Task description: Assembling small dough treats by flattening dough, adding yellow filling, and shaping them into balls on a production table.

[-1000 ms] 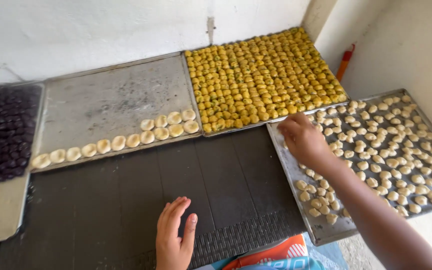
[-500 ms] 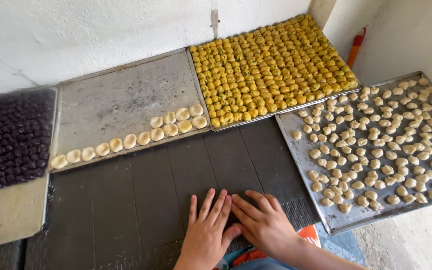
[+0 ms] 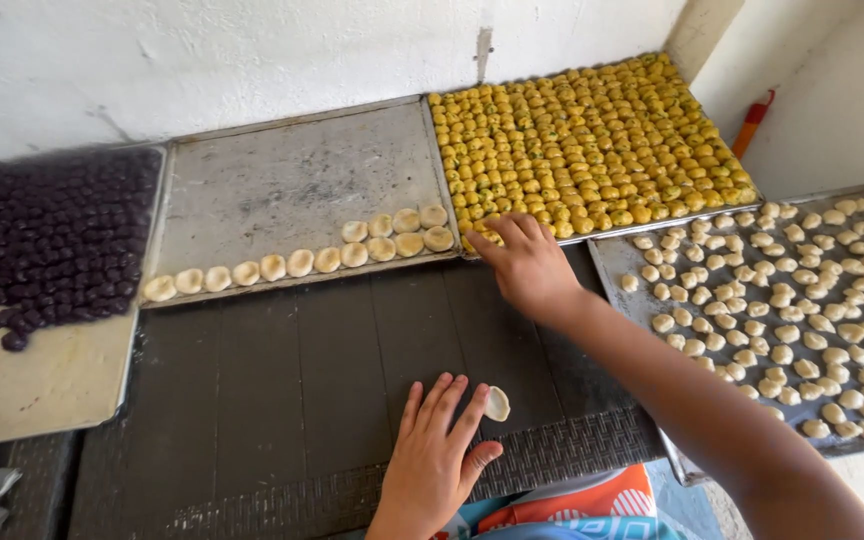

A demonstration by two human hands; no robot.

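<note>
My left hand [image 3: 434, 455] rests on the dark ribbed mat [image 3: 292, 380] near its front edge. A small flattened pale dough disc [image 3: 497, 403] sits pinched between its thumb and index finger. My right hand [image 3: 524, 265] reaches forward across the mat. Its fingertips are on the near left corner of the tray of yellow balls [image 3: 582, 140], touching the balls there, and whether it grips one is hidden. A middle metal tray [image 3: 292, 180] holds a row of pale filled dough pieces [image 3: 297, 263] along its near edge.
A tray on the right [image 3: 607, 262] carries several pale dough pieces [image 3: 802, 310]. On the left, a tray [image 3: 42, 385] holds dark purple balls [image 3: 42, 230]. A white wall stands behind, with an orange-handled tool [image 3: 752, 120] leaning in the corner. Colourful fabric [image 3: 572, 500] lies at the bottom.
A second ago my right hand was at the right tray, then both hands met on the mat. Now my right hand has gone forward to the yellow tray and my left holds a dough disc.
</note>
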